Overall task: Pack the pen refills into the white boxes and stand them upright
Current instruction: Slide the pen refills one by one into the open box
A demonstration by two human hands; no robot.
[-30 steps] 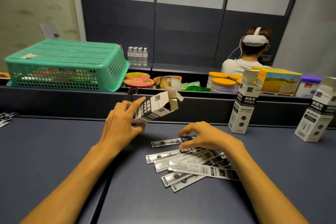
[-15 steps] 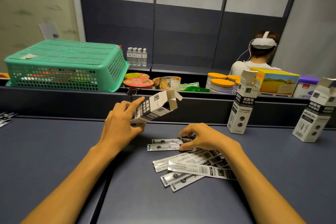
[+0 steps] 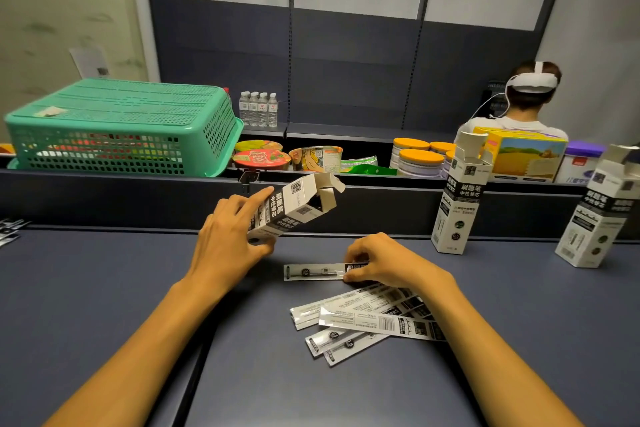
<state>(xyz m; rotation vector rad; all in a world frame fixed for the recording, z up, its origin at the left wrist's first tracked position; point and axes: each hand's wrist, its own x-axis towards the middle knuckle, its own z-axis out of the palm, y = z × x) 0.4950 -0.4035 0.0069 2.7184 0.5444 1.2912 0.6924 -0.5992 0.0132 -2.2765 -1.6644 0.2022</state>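
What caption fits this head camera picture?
Left hand holds an open box; right hand pinches a refill.

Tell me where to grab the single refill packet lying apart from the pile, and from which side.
Pinch the refill packet at its right end, from above, as the right hand does. It lies flat, long and thin on the table, so likely only its ends and edges give purchase; its left end then points toward the open box in the left hand.

We see one white box (image 3: 294, 210) w/ black label tilted off the table, flaps open toward upper right. Two more boxes (image 3: 459, 204) (image 3: 601, 215) stand upright at right, tops open. One packaged refill (image 3: 313, 271) lies flat, apart from a fanned pile of refills (image 3: 363, 321).
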